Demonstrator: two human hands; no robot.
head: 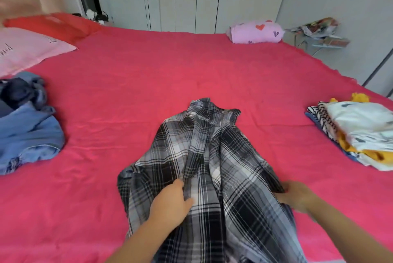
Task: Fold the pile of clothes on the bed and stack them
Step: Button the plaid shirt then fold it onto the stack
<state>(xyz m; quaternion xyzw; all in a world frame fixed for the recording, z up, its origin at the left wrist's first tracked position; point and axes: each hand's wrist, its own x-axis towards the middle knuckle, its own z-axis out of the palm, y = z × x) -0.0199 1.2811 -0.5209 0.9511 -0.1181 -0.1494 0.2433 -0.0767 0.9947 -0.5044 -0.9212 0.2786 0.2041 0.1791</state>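
Pink bed (148, 71), shirt (212, 145) looks soft and floppy: left hand (170, 201) pinches a fold, right hand (297, 196) grips its side edge.

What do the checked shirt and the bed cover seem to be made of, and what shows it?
The checked shirt: thin woven cloth, probably cotton, matt; plaid lines, soft creases. The bed cover: matt pink woven fabric, lightly wrinkled; fibre unclear.
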